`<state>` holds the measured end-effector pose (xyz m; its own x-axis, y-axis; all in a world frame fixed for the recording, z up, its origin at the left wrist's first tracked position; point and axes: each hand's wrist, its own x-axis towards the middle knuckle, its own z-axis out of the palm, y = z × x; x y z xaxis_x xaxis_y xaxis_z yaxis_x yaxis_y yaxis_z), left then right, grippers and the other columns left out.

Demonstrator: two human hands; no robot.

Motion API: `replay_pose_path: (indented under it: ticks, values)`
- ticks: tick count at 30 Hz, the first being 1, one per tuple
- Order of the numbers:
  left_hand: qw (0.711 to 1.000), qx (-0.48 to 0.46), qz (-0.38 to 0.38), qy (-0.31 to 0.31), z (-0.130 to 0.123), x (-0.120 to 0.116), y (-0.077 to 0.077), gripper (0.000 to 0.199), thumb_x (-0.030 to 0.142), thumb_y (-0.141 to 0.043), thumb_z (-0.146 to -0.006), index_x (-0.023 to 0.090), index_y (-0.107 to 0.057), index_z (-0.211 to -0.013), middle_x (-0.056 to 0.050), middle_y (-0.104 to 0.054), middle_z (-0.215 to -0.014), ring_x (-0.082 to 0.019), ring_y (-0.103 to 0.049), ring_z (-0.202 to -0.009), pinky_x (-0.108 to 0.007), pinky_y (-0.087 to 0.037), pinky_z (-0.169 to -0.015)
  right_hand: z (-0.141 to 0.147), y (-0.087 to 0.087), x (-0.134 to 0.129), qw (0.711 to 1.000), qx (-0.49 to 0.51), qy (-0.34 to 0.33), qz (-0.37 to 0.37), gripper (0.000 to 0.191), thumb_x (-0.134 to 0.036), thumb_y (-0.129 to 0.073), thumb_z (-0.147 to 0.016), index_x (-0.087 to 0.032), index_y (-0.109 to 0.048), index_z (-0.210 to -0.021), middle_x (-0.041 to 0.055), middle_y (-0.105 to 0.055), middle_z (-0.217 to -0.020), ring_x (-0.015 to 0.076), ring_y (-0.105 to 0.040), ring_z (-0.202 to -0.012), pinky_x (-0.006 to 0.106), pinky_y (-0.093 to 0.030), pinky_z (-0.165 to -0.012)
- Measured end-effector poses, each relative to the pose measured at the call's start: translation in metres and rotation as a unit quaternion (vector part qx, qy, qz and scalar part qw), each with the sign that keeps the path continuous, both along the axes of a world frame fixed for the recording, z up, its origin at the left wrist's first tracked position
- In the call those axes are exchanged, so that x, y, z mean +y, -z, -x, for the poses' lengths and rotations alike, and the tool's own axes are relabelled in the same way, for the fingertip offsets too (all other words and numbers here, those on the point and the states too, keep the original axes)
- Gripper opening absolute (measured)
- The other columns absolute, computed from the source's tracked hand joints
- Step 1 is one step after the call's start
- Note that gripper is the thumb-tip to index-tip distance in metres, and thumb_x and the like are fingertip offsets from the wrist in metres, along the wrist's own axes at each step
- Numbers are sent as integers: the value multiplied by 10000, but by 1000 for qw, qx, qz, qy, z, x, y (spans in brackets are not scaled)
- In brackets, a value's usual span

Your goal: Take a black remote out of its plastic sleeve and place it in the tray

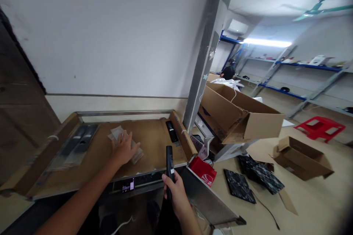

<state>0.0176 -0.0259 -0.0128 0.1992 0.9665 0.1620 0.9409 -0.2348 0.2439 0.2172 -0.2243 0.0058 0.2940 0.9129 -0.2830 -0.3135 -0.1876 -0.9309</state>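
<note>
My right hand is closed around a slim black remote control, held upright at the front edge of the cardboard-lined tray. A small white label shows on its side. My left hand lies with fingers spread over a few clear plastic bags in the middle of the tray. Another black remote control rests at the tray's back right. To the left, several dark remote controls in clear bags lie side by side.
Raised cardboard-covered edges flank the tray. A lit phone sits below its front edge. On the right are a metal post, a large open carton, a red bag, black patterned panels and a red stool. Someone sits farther back.
</note>
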Motion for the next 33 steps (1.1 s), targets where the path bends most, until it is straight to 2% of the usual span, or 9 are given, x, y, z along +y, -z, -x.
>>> replay_pose_path:
  ticks: [4, 7, 12, 16, 19, 22, 25, 30, 33]
  values:
    - [999, 20, 14, 45, -3, -13, 0, 804, 643, -447, -938, 133, -422, -1559, -215, -239, -1674, -463, -199, -1534, -718, -108, -1188, -2, 3, 6, 999, -39, 13, 5, 585, -631, -827, -656, -188, -573, -941, -91, -484, -541, 80, -394, -411, 200, -340, -378]
    - [999, 19, 16, 45, -4, -18, 2, 819, 635, -468, -928, 134, -394, -1572, -206, -248, -1673, -447, -216, -1533, -703, -106, -1193, -10, -3, 26, 988, -150, 38, -10, 457, -530, -786, -710, -199, -577, -946, -84, -509, -573, 98, -422, -408, 220, -352, -388]
    - [998, -18, -56, 9, 14, 14, -7, 766, 593, -429, -952, 119, -415, -1552, -220, -242, -1673, -411, -211, -1543, -658, -109, -1217, -28, -9, 78, 919, -388, 70, -14, 365, -353, -769, -692, -184, -668, -1000, 30, -690, -801, 205, -653, -732, 272, -483, -629]
    - [999, 2, -7, -35, 38, 50, -4, 810, 594, -425, -925, 55, -430, -1531, -270, -286, -1641, -435, -218, -1535, -662, -146, -1205, -27, 8, 120, 940, -340, 34, 17, 480, -341, -708, -764, -129, -640, -1189, 27, -693, -740, 188, -648, -575, 276, -489, -563]
    - [999, 9, 20, -42, 51, 62, 9, 874, 629, -375, -921, 32, -369, -1559, -271, -283, -1642, -422, -222, -1537, -653, -130, -1213, -28, 23, 140, 959, -274, 74, 0, 598, -322, -636, -816, -89, -532, -1358, 88, -739, -912, 198, -695, -649, 277, -522, -552]
    - [999, 5, 0, -41, 55, 61, 19, 864, 624, -332, -936, 36, -352, -1568, -246, -265, -1657, -397, -214, -1546, -620, -114, -1231, -35, 33, 146, 939, -311, 150, -11, 595, -299, -633, -818, -60, -544, -1355, 191, -703, -1198, 252, -718, -977, 330, -573, -784]
    - [998, -5, -39, -42, 56, 57, 21, 790, 578, -323, -959, 71, -378, -1563, -220, -234, -1676, -384, -191, -1555, -623, -122, -1229, -37, 39, 141, 897, -403, 178, -30, 539, -254, -638, -808, -73, -599, -1315, 204, -677, -1254, 306, -651, -1156, 392, -499, -991]
    - [999, -11, -36, -4, 59, 52, 19, 661, 523, -360, -969, 145, -507, -1491, -171, -338, -1648, -375, -286, -1519, -611, -167, -1223, -20, 36, 129, 838, -498, 223, -32, 333, -205, -559, -866, -99, -662, -1164, 210, -639, -1161, 288, -659, -986, 362, -490, -899]
    - [999, -14, -46, -11, 59, 49, 17, 657, 488, -364, -967, 110, -497, -1488, -178, -359, -1636, -365, -297, -1516, -576, -190, -1229, -9, 28, 126, 809, -572, 128, -49, 207, -187, -527, -918, -153, -698, -1030, 141, -662, -1020, 252, -644, -913, 325, -472, -851]
